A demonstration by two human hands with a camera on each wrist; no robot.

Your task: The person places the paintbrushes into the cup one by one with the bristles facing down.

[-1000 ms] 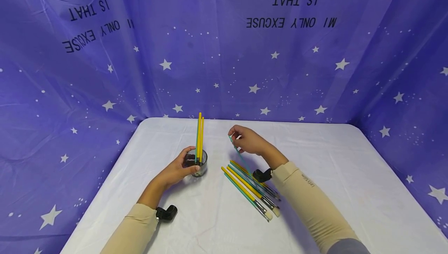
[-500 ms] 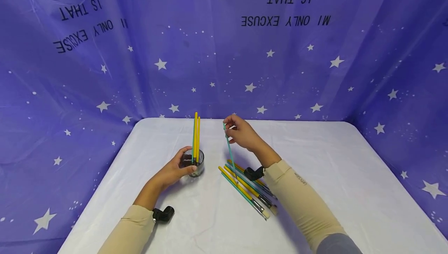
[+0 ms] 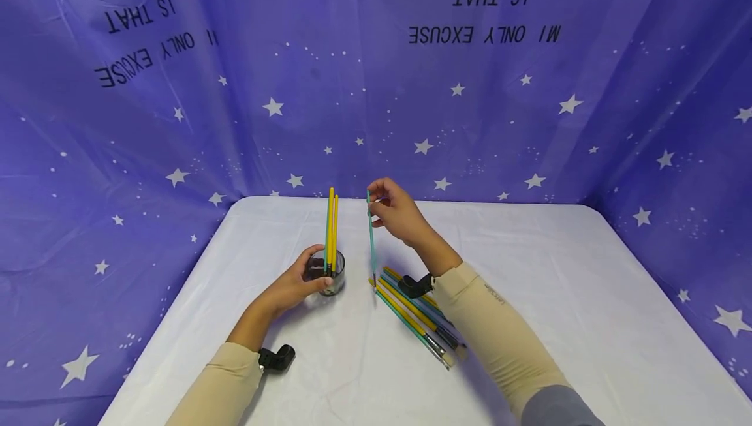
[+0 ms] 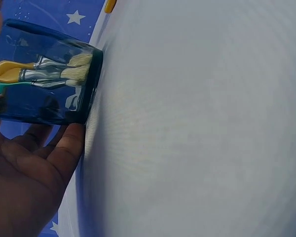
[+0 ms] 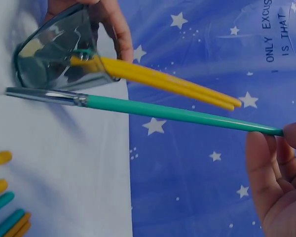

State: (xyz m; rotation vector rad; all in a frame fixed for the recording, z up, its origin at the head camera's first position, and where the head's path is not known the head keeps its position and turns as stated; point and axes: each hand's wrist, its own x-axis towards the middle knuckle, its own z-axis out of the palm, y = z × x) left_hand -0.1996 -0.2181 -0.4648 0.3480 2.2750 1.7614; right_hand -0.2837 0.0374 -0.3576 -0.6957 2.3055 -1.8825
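My left hand (image 3: 298, 282) grips a clear dark-tinted glass (image 3: 336, 282) that stands upright on the table. Inside the glass, two yellow paintbrushes (image 5: 163, 84) and one green one lean with their bristles down, as the left wrist view shows against the glass wall (image 4: 39, 108). To the right of the glass my right hand (image 3: 399, 214) pinches a green paintbrush (image 5: 163, 112) by the tip of its handle. That brush hangs nearly upright, bristles down, apart from the glass.
Several yellow and green paintbrushes (image 3: 411, 308) lie in a loose row on the white-covered table (image 3: 529, 269), below my right forearm. Behind the table hangs a purple curtain with stars (image 3: 364, 100).
My right hand has risen and moved left with the green paintbrush, which swung from slanted over the pile to nearly upright near the glass. My left hand stays on the glass.
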